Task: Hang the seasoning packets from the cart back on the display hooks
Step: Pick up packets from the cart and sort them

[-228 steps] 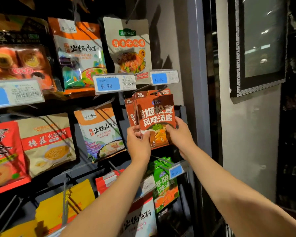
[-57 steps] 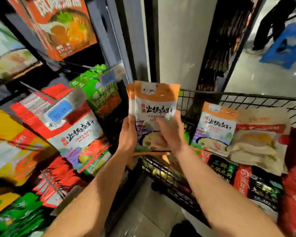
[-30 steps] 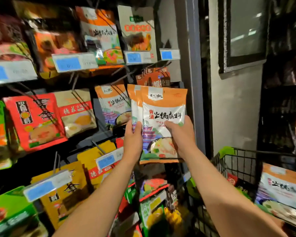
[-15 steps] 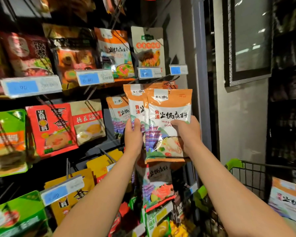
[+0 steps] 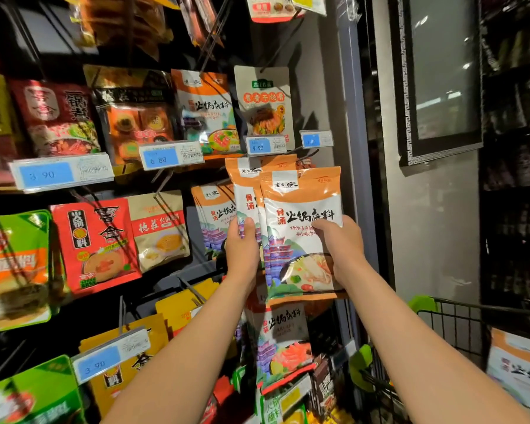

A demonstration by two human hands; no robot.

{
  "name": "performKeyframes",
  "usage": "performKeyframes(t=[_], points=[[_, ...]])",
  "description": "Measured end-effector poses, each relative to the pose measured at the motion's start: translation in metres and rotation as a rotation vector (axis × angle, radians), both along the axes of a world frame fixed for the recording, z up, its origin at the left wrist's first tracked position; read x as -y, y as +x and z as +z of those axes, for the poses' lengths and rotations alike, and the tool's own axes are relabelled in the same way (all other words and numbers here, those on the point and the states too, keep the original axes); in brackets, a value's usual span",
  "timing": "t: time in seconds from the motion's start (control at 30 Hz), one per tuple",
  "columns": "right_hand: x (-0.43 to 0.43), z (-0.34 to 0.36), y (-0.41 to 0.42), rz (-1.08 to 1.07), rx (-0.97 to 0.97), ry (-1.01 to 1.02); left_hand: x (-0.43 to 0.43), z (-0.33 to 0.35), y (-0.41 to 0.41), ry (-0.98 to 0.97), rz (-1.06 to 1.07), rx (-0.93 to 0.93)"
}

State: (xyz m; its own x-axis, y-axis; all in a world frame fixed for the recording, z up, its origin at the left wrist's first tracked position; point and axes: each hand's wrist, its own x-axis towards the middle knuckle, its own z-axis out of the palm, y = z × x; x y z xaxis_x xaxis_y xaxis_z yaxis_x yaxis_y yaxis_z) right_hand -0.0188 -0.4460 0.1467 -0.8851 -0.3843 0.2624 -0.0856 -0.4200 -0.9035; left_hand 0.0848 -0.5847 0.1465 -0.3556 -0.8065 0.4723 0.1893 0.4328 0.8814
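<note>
I'm facing the display rack (image 5: 178, 280), raising orange packets (image 5: 300, 237) before matching hung packets (image 5: 213, 215); left hand (image 5: 242, 252) and right hand (image 5: 340, 246) are gripping them. Next, I'm judging, comes threading their holes onto the hook.

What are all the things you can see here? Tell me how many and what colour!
Held packets: at least two, orange and white, raised in front of the rack.
Matching packets: several, orange and white, hanging just left of the held ones.
Red packet: one in front, red, middle row.
Green packet: one, green and orange, far left.
Yellow packets: a few, yellow, lower row.
Price tags: at least six, blue and white, on hook ends.
Cart: one, black wire, lower right.
Cart packet: one seen, orange and white, in the cart.
Left hand: grips the left edge of the held packets.
Right hand: grips their right edge.
</note>
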Motion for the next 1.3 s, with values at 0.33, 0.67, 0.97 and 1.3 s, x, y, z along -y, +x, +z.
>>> performKeyframes(t=[0.33, 0.67, 0.97, 1.3], points=[[0.009, 0.013, -0.008, 0.218, 0.058, 0.035, 0.024, -0.005, -0.017, 0.071, -0.043, -0.013], [0.036, 0.016, -0.030, 0.291, 0.052, 0.028, 0.052, -0.017, -0.032, 0.100, -0.145, -0.093], [0.022, 0.007, -0.017, 0.228, 0.073, -0.001, 0.032, 0.007, -0.016, 0.043, -0.103, -0.105], [0.007, 0.021, -0.019, 0.192, 0.025, 0.052, 0.029, 0.039, -0.013, -0.235, -0.069, -0.163]])
